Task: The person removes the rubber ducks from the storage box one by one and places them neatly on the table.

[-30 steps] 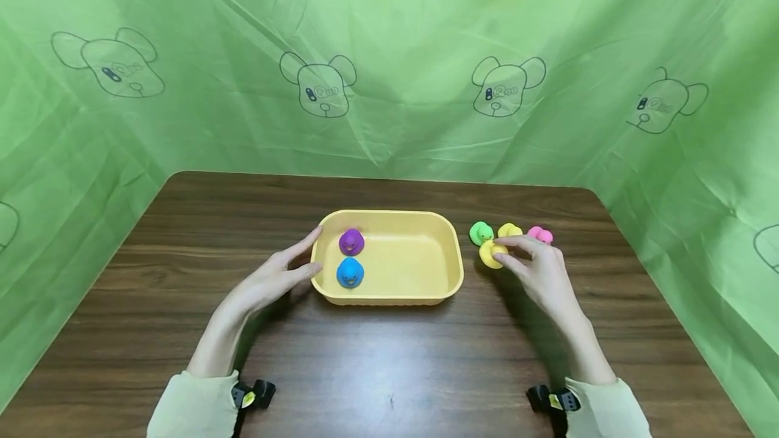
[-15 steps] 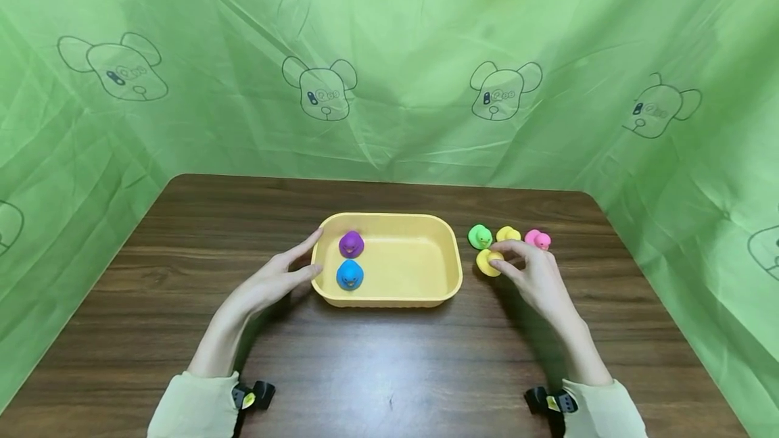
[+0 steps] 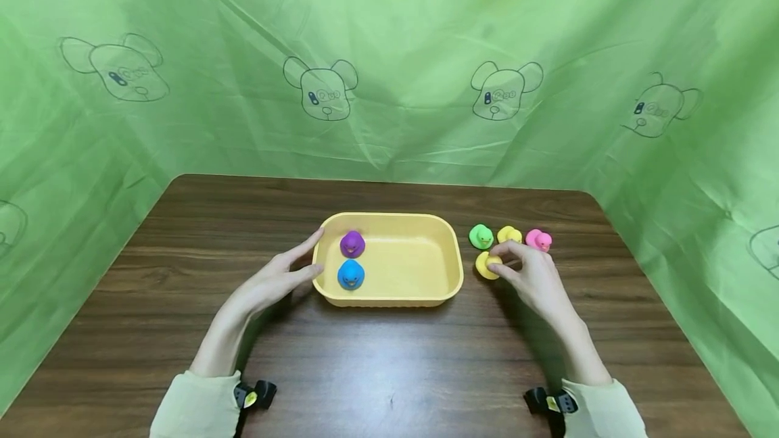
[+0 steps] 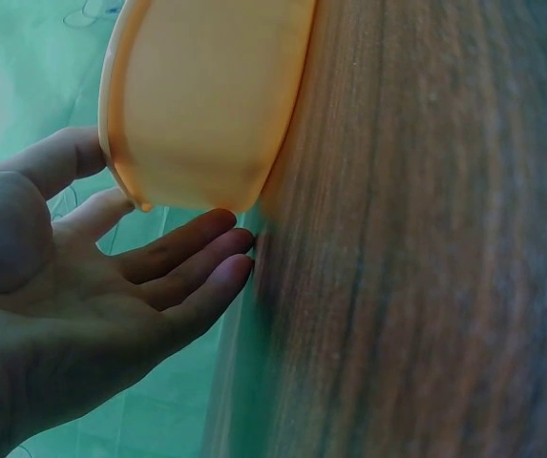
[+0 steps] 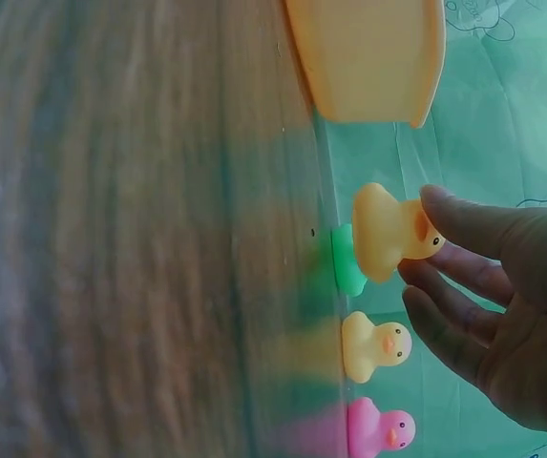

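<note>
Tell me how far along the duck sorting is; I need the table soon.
Done: the purple duck and blue duck sit in the yellow tray. In hand: the right hand pinches a yellow duck on the table; the left hand touches the tray. Left: green duck, second yellow duck, pink duck.

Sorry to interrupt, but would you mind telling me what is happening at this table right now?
A person's right hand pinches a yellow rubber duck on the wooden table, just right of a yellow plastic tub. The left hand rests open against the tub's left end. A purple duck and a blue duck sit inside; green, yellow and pink ducks wait outside.
</note>
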### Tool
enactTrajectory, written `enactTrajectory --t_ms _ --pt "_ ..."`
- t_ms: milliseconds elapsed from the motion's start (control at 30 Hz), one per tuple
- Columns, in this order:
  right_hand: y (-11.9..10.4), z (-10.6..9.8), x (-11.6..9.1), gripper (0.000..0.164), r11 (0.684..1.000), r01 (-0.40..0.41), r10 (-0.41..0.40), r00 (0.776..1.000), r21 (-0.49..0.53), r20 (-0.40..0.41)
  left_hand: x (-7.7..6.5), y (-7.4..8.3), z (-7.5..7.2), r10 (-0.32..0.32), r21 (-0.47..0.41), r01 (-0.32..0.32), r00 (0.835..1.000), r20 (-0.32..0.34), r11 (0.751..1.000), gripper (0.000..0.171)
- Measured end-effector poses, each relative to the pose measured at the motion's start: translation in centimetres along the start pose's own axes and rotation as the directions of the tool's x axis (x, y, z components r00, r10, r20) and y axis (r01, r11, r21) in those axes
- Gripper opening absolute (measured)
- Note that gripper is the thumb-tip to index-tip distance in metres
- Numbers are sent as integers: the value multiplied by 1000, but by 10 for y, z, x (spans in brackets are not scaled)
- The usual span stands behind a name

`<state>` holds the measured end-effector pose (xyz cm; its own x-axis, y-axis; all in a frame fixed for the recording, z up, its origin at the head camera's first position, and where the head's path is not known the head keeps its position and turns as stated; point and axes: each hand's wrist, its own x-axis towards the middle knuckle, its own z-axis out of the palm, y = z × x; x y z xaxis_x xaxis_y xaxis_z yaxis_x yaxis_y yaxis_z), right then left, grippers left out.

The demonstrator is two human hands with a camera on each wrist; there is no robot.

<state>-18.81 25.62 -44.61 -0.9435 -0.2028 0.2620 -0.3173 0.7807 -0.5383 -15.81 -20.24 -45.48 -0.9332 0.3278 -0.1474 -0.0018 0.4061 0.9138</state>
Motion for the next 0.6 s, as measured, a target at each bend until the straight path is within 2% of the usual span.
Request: enactTrajectory --t_ms 367,600 --pt "3 2 4 15 1000 -29 28 998 11 57 3 -2 0 29 -10 -28 999 14 1000 71" --pt "4 5 7 16 999 -51 49 994 18 94 4 -2 0 21 -7 -21 1000 11 1000 72"
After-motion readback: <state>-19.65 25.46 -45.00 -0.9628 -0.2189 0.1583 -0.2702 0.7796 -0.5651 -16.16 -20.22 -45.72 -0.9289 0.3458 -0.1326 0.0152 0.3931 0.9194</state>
